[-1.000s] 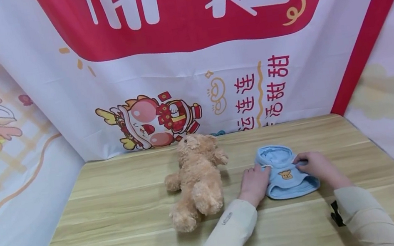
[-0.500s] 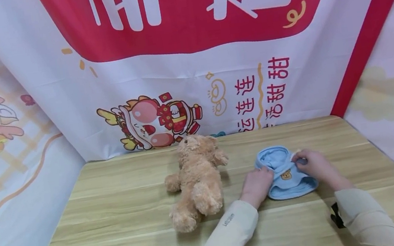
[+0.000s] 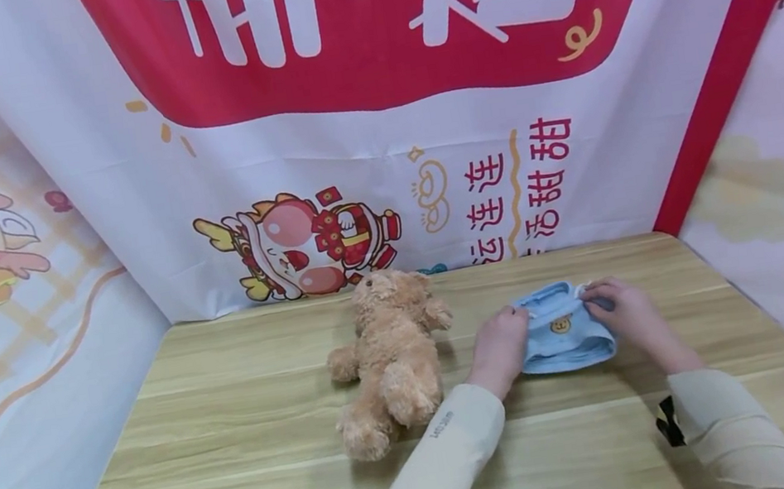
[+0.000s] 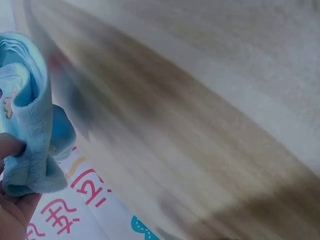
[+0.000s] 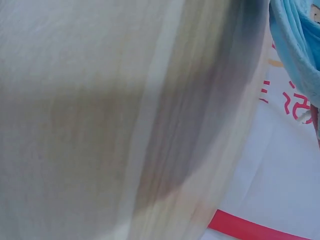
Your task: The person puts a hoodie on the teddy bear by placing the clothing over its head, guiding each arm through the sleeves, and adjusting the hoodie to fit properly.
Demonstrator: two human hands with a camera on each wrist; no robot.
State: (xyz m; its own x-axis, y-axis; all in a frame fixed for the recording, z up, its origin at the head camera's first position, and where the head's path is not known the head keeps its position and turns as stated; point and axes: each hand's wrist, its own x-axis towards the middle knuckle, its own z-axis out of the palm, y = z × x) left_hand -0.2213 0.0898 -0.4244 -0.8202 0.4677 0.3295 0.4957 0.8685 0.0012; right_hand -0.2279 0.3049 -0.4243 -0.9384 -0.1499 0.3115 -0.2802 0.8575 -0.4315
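A small light-blue hoodie (image 3: 565, 350) with a bear-face patch and a white cord is held up between both hands. Its wide hem opening faces toward me. My left hand (image 3: 500, 346) pinches its left side; in the left wrist view the thumb (image 4: 11, 146) lies on the blue cloth (image 4: 36, 130). At the opposite side my right hand (image 3: 631, 318) pinches it near the cord. The right wrist view catches only part of the blue cloth (image 5: 295, 50) and almost none of that hand. Left of the hands, a tan plush teddy bear (image 3: 397, 348) lies on its back.
Both hands are over a wood-grain table (image 3: 238, 433). A printed white and red cloth (image 3: 377, 138) hangs along its back edge, close behind the bear's head. Printed cloth also hangs at the left (image 3: 24, 246) and right (image 3: 769, 141).
The hoodie lay spread on the table with its hood opening showing. Both hands have raised it, and it now stands tilted with its hem toward me. The bear has stayed put.
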